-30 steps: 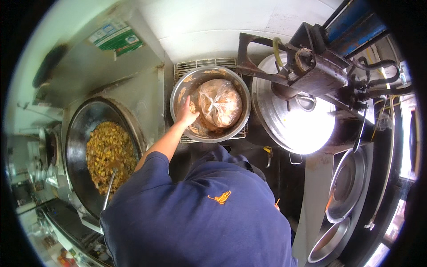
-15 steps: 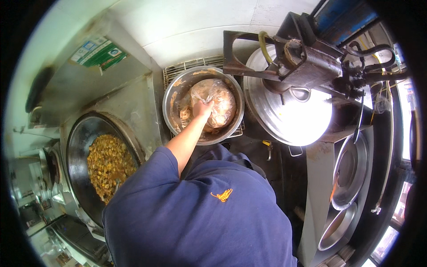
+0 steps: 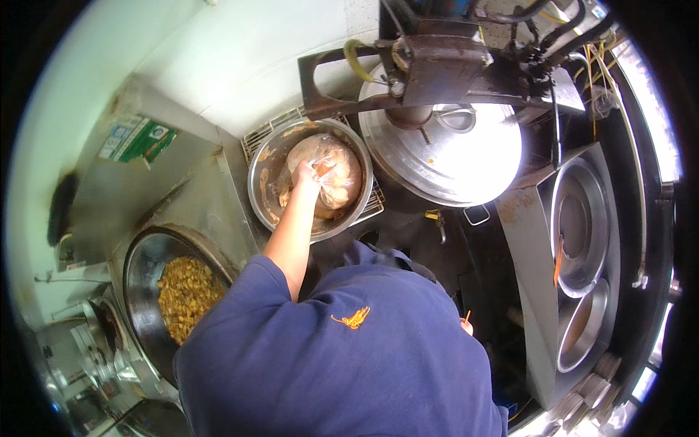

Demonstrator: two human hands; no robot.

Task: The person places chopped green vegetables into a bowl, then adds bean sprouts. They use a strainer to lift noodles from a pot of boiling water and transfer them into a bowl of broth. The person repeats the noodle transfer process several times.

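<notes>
The bare left hand (image 3: 305,175) has moved from the left inner wall of the round steel bowl (image 3: 263,178) onto the gathered top of the clear plastic bag (image 3: 342,175), which it now grips. A small part of the right hand (image 3: 467,328), hidden half a second ago, shows again.

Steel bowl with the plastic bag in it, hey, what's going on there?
A person's left hand reaches into the steel bowl and touches the clear plastic bag at its bunched top; the finger grip is unclear. Only a sliver of the right hand shows. The bowl sits on a wire rack, between a wok of chopped food and a large round metal lid.
</notes>
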